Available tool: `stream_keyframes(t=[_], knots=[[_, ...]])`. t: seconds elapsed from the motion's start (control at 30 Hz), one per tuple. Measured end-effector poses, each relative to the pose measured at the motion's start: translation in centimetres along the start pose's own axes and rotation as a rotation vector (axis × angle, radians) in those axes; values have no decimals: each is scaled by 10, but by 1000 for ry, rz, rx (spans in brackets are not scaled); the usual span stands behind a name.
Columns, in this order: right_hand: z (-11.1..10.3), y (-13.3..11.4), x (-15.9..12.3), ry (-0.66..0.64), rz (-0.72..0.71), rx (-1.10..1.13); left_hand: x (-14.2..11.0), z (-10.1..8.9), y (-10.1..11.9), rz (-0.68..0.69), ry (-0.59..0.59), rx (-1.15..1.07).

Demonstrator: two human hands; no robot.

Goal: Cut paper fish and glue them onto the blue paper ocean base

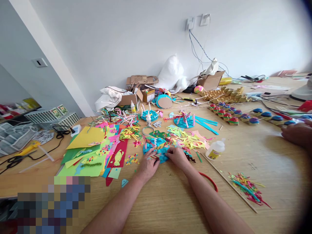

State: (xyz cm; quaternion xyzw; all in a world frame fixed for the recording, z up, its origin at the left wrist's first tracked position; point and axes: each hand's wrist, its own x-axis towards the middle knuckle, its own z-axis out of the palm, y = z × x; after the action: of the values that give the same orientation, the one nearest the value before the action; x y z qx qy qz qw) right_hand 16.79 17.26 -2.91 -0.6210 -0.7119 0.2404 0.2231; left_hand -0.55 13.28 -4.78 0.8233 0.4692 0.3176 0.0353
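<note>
In the middle of the table lies a round blue paper craft [159, 143] with curled and striped paper pieces on it. My left hand [147, 166] grips its near left edge, thumb and fingers around a red-and-yellow striped strip. At its near right side my right hand [179, 158] is closed, fingertips pinched against the blue paper; whatever sits between them is hidden. A green paper shape with dots [158, 134] lies just behind the craft. Dark fuzzy pipe cleaners [190, 157] stick out beside my right hand. Two similar blue crafts, one being a blue disc with pink curls [184, 121], stand farther back.
Coloured paper sheets [85, 143] cover the left. To the right are a glue bottle [215, 150], a wooden stick [231, 185], paper shreds [247, 188] and painted egg-carton strips [231, 113]. Another person's hand [297, 133] rests at the right edge. Cardboard boxes [130, 99] stand behind.
</note>
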Motion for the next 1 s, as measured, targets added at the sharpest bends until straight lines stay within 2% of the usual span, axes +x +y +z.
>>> stream_keyframes(t=[0.53,1.0], knots=[[-3,-4,-1,-16,31,-1,0,3,-3,1,-26,20],[-1,-2,1,7,12,-3,3,-4,4,-13,-49,4]])
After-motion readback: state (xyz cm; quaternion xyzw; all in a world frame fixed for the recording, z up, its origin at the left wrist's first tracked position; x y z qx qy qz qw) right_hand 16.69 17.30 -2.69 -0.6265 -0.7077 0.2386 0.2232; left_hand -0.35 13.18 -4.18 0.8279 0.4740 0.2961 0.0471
